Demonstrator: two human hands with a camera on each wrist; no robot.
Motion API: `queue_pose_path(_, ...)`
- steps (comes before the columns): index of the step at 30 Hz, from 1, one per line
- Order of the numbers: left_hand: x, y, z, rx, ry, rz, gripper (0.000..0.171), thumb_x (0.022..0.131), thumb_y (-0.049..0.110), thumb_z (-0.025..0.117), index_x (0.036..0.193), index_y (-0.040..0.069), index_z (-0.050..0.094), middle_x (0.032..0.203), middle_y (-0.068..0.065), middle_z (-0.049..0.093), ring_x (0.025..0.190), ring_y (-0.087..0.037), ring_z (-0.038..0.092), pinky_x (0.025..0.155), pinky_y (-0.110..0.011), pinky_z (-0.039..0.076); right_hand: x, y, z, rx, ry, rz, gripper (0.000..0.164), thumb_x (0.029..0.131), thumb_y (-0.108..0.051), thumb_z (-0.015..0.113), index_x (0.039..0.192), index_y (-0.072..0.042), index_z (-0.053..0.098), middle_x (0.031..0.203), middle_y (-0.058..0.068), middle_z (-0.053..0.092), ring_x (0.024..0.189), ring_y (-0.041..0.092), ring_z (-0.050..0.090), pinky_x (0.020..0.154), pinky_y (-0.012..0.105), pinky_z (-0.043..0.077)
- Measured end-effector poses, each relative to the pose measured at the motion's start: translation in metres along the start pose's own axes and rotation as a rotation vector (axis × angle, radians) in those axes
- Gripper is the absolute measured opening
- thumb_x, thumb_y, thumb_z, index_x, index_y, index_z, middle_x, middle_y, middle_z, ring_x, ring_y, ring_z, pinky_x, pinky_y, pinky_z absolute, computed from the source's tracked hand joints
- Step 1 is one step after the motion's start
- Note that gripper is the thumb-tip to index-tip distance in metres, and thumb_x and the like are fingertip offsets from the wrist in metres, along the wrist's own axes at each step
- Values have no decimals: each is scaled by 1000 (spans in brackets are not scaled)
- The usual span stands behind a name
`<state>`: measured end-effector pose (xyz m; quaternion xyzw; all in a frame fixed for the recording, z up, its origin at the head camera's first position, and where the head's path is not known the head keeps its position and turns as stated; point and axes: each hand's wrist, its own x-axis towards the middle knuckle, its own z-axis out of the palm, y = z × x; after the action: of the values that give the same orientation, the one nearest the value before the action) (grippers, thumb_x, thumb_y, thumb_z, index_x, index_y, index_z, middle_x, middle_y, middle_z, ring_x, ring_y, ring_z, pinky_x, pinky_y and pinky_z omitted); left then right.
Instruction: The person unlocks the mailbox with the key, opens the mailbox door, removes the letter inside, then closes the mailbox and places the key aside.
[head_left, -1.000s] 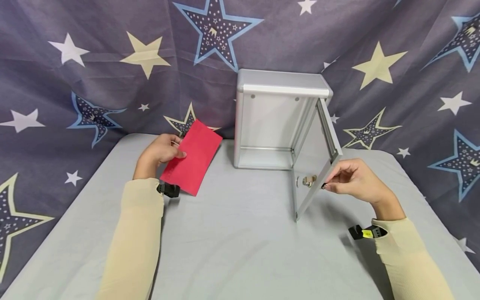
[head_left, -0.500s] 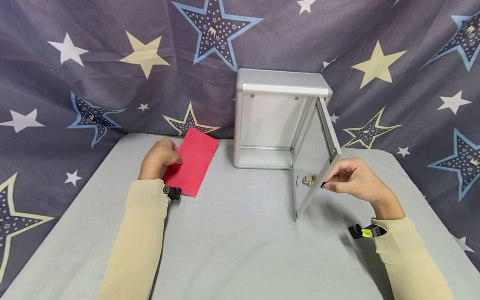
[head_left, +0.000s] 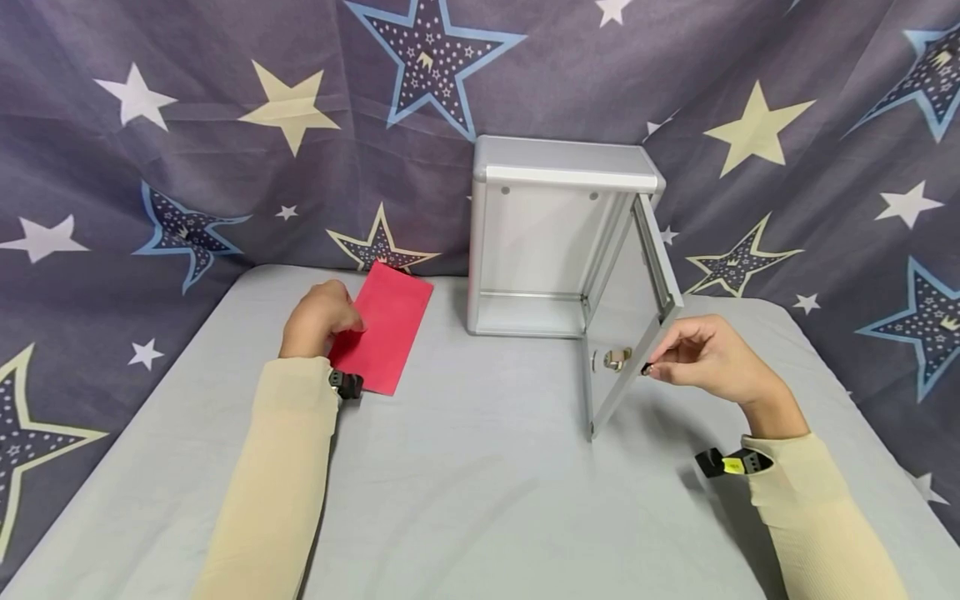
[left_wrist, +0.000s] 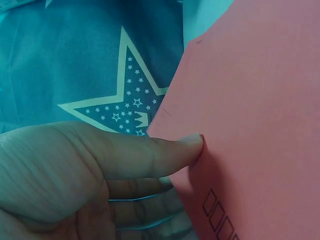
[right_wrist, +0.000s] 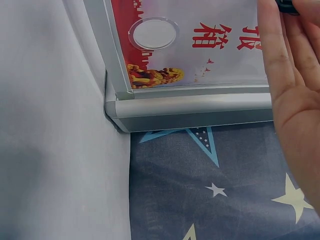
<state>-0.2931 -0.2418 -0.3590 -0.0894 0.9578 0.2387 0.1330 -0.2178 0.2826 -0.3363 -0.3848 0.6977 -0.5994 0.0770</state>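
Note:
My left hand (head_left: 324, 318) pinches a red envelope (head_left: 390, 325) by its left edge, low over the bed-like grey surface. In the left wrist view the thumb lies on the envelope's face, near a row of printed diamond outlines, with the other fingers behind. A silver-framed box (head_left: 570, 158) stands against the back, its door (head_left: 626, 308) swung out to the right. The inside of the door carries a metal cam lock (head_left: 618, 359). My right hand (head_left: 708, 358) pinches a small black-headed key (head_left: 647, 369) at the door's outer face.
A dark curtain (head_left: 570, 83) with printed stars hangs behind and on both sides. Grey cloth (head_left: 465, 483) covers the surface. In the right wrist view, the door's front panel (right_wrist: 225, 70) shows red lettering and a white oval. Black wrist cameras (head_left: 347, 384) sit at both cuffs.
My left hand has come down and slightly nearer, and the red envelope's far end has dropped with it toward the surface. The right hand and the door have stayed in place.

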Motion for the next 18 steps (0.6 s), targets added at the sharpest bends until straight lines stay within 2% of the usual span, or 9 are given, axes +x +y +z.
queue_pose_path(5,-2,1,2,36,3,14,31,83,14,74,101,-11,67,86,-20,59,68,-28,58,54,-35,52,1,0,0,-1,2,-8,34,73,33,58,88,5,71,86,7,77,77,12,74,64,21,59)
queue_pose_path(12,-3,3,5,125,35,30,37,82,16,75,106,-11,65,91,-21,59,80,-32,56,69,-42,53,0,0,1,9,1,-9,35,74,33,58,89,5,72,86,7,77,78,13,75,65,22,60)
queue_pose_path(18,-4,10,11,162,60,-12,35,82,11,69,111,-7,64,104,-26,60,85,-36,56,70,-48,55,1,1,2,22,-6,-32,36,74,34,57,90,5,72,87,8,76,79,14,75,65,22,60)
